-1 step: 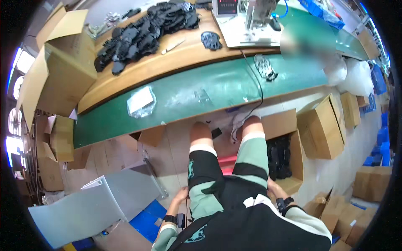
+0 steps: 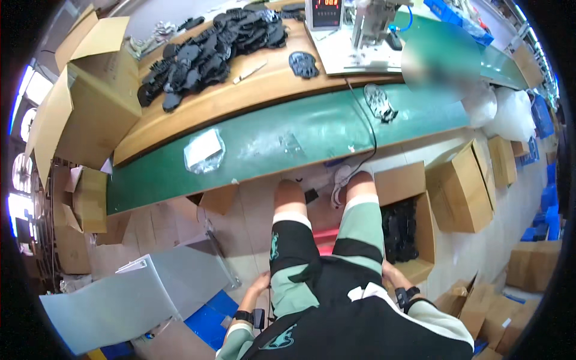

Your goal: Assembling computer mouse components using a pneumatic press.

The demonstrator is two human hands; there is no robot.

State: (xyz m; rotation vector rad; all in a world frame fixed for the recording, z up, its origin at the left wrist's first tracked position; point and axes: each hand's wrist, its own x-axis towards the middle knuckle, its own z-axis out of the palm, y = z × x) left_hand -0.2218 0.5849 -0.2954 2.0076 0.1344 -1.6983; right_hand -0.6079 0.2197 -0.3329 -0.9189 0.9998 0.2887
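Note:
My left hand (image 2: 260, 282) hangs low beside my left thigh, its fingers mostly hidden by the leg. On the other side, my right hand (image 2: 393, 274) rests by my right thigh, next to an open box of black parts (image 2: 400, 231); its fingertips are out of sight. Whether either hand grips anything cannot be seen. Something red, like a stool seat (image 2: 327, 234), shows between my legs. On the bench ahead lie a heap of flat black parts (image 2: 207, 54), a single black part (image 2: 303, 64) and a silver-and-black part (image 2: 378, 102).
A metal press-like machine (image 2: 372, 33) stands at the back, beside a display box (image 2: 326, 13). A slim pale tool (image 2: 249, 72) and a clear plastic bag (image 2: 204, 151) lie on the bench. Cardboard boxes (image 2: 459, 189) flank me; a grey sheet (image 2: 111, 306) is at lower left.
The bench and its things sit slightly lower in the picture, as the view has tilted a little. My hands stay in place. The display's lit digits look different.

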